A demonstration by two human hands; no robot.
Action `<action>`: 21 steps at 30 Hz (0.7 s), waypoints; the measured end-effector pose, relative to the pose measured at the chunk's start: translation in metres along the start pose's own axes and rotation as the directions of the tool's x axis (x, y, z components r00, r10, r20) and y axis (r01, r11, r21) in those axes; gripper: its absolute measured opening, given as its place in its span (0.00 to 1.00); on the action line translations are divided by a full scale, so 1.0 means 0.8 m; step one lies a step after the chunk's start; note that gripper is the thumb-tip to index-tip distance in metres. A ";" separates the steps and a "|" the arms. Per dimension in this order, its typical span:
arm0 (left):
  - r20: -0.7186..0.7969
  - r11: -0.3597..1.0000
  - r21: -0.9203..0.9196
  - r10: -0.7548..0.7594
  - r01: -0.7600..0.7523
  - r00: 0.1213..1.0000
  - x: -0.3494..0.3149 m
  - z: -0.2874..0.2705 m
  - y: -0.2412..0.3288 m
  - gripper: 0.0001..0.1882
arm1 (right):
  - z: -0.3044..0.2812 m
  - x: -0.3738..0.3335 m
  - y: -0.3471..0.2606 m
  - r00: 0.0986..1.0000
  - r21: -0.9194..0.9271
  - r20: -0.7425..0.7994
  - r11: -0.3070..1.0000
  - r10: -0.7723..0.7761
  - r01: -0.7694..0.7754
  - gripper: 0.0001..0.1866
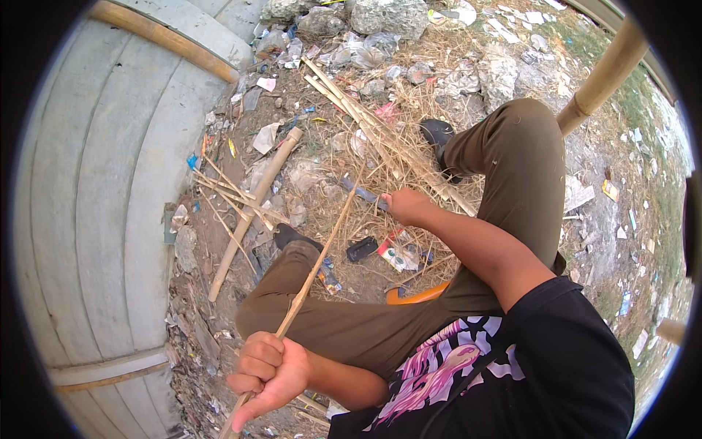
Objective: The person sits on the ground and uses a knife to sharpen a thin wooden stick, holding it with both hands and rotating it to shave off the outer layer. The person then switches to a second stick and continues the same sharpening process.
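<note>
A long, thin bamboo strip (316,269) runs slantwise from the lower left toward the middle of the head view. My left hand (267,369) is wrapped round its near part, with the thumb lying along it. In my right hand (406,207) is a knife (367,196) with a dull grey blade, its handle mostly hidden by the fist. The blade points left and lies close to the far part of the strip; whether they touch I cannot tell. Beneath them, dry shavings (398,150) cover the ground between my shoes.
Split bamboo strips (358,113) lie beyond the knife. A bamboo pole (256,212) rests on the left, with several short strips (227,192) across it. Grey boards (102,190) stand at the left. A bamboo post (603,77) rises behind my right knee. Near my legs are a black object (362,249) and an orange piece (420,294).
</note>
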State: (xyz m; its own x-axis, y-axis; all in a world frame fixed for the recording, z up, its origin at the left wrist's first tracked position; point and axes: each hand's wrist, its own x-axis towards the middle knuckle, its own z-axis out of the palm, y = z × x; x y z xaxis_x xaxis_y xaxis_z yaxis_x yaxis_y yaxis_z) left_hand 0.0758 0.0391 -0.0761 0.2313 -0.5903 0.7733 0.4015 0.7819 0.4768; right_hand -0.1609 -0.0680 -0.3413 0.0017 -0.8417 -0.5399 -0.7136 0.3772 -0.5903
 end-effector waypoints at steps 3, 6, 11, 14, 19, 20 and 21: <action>-0.109 0.997 0.082 -0.001 0.010 0.994 -0.001 -0.009 0.005 0.35 | 0.006 -0.010 -0.002 1.000 0.036 -0.010 0.999 0.029 -0.029 0.34; -0.145 0.997 0.074 -0.003 0.014 0.989 -0.004 -0.012 0.005 0.35 | 0.001 0.000 0.016 0.984 0.053 -0.081 0.987 0.158 -0.154 0.34; -0.115 0.999 0.044 0.008 -0.003 0.993 -0.003 -0.008 0.002 0.35 | 0.021 -0.002 0.077 0.895 -0.355 -0.430 0.889 0.121 -0.291 0.20; -0.112 0.998 0.058 0.014 -0.008 0.994 -0.003 -0.011 0.002 0.34 | 0.041 0.005 0.079 0.885 -0.649 -0.370 0.760 -0.282 -0.029 0.13; -0.367 0.927 0.374 0.160 -0.012 0.916 0.003 0.017 -0.011 0.33 | 0.105 0.062 0.074 0.948 -0.531 -0.097 0.821 -0.302 0.208 0.13; -0.325 0.942 0.334 0.133 -0.018 0.936 0.002 0.012 -0.009 0.31 | 0.121 0.061 0.072 0.920 -0.576 -0.237 0.808 -0.313 0.126 0.13; -0.281 0.956 0.293 0.107 -0.021 0.954 0.000 0.007 -0.005 0.30 | 0.130 0.064 0.072 0.914 -0.590 -0.250 0.799 -0.320 0.119 0.15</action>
State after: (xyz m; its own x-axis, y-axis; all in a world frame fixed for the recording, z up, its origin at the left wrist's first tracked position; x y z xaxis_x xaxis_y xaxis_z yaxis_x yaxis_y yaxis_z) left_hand 0.0693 0.0372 -0.0757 0.5123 -0.5353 0.6716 0.1195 0.8188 0.5616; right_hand -0.1289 -0.0492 -0.4653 0.0552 -0.9864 -0.1547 -0.9830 -0.0265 -0.1816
